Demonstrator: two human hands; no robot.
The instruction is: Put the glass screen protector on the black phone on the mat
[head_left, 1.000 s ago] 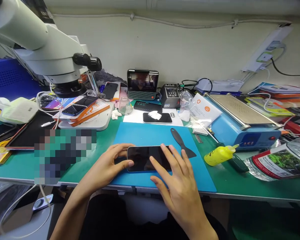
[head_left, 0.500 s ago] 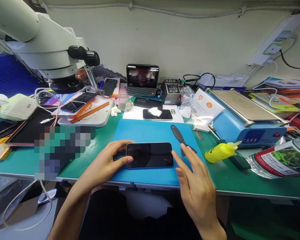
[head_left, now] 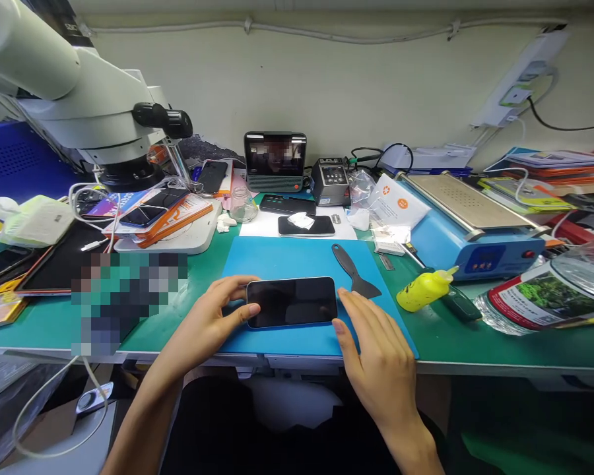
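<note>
A smartphone (head_left: 292,302) with a dark screen facing up is held level over the blue mat (head_left: 277,257). My left hand (head_left: 228,307) grips its left end, thumb on the front edge and fingers at the far side. Beside the phone's right end is my right hand (head_left: 376,336), fingers stretched out and thumb apart. Its fingertips are at the phone's edge; whether they touch I cannot tell. A black plastic scraper (head_left: 349,264) lies on the mat just beyond my right hand.
A microscope (head_left: 113,125) overhangs the left side. At the right stand a yellow squeeze bottle (head_left: 423,290), a large clear bottle (head_left: 544,297) and a blue heating plate machine (head_left: 475,231). Behind the mat lie another phone (head_left: 317,226), a glass jar (head_left: 243,204) and a small display (head_left: 276,155).
My right hand's fingers have moved in from above the scraper to the phone's right edge. The phone's right end is slightly raised. The head view has shifted a little.
</note>
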